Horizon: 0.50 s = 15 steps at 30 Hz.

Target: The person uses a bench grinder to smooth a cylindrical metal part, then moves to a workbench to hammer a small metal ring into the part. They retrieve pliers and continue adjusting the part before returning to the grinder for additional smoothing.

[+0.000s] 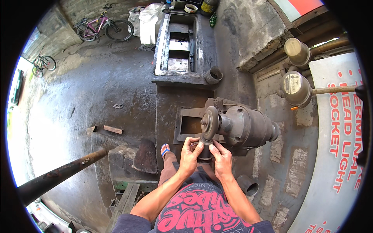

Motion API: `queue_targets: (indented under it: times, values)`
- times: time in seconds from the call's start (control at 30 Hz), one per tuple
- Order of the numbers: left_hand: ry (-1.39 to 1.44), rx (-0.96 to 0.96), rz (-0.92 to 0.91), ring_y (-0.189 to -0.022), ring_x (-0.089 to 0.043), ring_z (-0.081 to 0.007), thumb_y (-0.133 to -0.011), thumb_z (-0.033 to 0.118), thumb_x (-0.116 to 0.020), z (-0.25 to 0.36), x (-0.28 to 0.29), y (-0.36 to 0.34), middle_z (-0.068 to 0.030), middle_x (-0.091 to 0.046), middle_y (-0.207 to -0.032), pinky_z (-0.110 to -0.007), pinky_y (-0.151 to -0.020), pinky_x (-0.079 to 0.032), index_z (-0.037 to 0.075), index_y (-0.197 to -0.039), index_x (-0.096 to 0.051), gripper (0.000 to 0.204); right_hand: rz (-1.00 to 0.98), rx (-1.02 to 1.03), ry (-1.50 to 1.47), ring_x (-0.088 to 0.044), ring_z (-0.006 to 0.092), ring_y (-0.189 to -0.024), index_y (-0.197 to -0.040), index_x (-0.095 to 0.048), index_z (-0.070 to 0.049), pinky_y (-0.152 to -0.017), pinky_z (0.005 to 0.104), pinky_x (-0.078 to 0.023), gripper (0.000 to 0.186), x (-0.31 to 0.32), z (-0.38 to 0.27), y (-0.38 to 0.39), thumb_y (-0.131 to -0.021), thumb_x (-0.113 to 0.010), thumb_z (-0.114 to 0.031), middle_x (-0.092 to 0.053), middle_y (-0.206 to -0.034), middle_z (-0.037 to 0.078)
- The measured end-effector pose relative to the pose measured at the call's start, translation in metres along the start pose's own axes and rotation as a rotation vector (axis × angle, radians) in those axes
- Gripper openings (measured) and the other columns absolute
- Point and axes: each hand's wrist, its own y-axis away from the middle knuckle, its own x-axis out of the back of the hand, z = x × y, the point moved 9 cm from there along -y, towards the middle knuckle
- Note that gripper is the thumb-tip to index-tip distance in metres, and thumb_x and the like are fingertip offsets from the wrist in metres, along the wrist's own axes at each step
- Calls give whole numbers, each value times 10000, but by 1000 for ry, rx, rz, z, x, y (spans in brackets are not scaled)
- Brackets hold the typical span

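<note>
My left hand (189, 157) and my right hand (222, 160) grip a dark, round metal part (206, 152) from both sides, thumbs towards each other. Its upper end is at the lower rim of a grinding wheel (210, 121); whether they touch, I cannot tell. The wheel sits on the shaft of a large, dusty electric motor (248, 126), just beyond my hands and to the right. Beneath the motor, a rusty metal frame (179, 126) reaches out to the left. My fingers hide much of the part, and its exact kind does not show.
A metal-framed pit or basin (160, 58) lies ahead, with a small bucket (213, 75) by its corner. Electric meters (296, 88) and a printed sign board (330, 128) line the right. A thick pole (66, 174) slants in at left. Bicycles (105, 29) stand far left.
</note>
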Motion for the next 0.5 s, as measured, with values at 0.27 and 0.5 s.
queue_targets:
  times: [0.27, 0.5]
  values:
    - [-70, 63, 26, -1048, -634, -111, -1019, 165, -699, -6, 0, -6, -85, -685, -1157, -272, -916, -522, 41, -1225, -561, 278, 16, 5, 6, -647, 142, -1072, -1355, -629, 97, -964, 273, -510, 431, 2, 0, -4, -1019, -683, -169, -714, -1220, 120]
    - [-9, -28, -2, -969, -658, -120, -1029, 169, -688, -2, -5, -3, -116, -719, -1090, -274, -868, -541, 21, -1206, -544, 272, 49, -1, 50, -649, 144, -1068, -1343, -640, 91, -958, 275, -513, 418, 7, -4, 5, -1020, -679, -171, -716, -1213, 120]
